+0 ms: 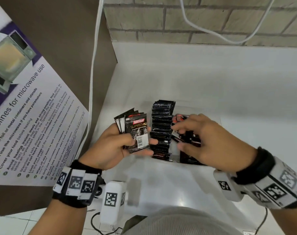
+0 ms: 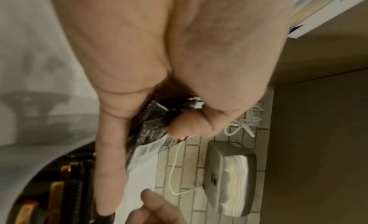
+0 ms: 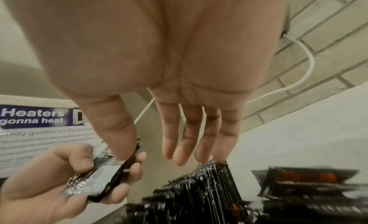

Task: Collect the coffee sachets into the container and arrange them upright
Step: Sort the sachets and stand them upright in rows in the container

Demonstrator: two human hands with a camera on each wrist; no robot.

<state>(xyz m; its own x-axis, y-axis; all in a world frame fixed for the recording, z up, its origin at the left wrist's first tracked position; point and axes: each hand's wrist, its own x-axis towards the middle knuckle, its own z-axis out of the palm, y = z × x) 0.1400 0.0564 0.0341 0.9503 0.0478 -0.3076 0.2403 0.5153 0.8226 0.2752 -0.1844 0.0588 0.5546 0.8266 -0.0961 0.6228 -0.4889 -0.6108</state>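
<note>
I see a white bench (image 1: pixel 229 85) against a pale brick wall (image 1: pixel 212 19), a white cable (image 1: pixel 229 38) hanging, a microwave-guidelines poster (image 1: pixel 25 116) at left.

I take this for an office pantry: a microwave guidelines poster (image 1: pixel 23 106) hangs left of the white desk (image 1: pixel 212 78), brick-tiled wall (image 1: pixel 203 19) behind.

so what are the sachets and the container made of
Sachets: glossy foil-laminate or plastic film, judging by the crinkled glare, silvery inner edges and serrated sealed tops. Container: apparently clear hard plastic, since the white counter shows through its wall; only faint edges are visible, so glass can't be ruled out.
</note>
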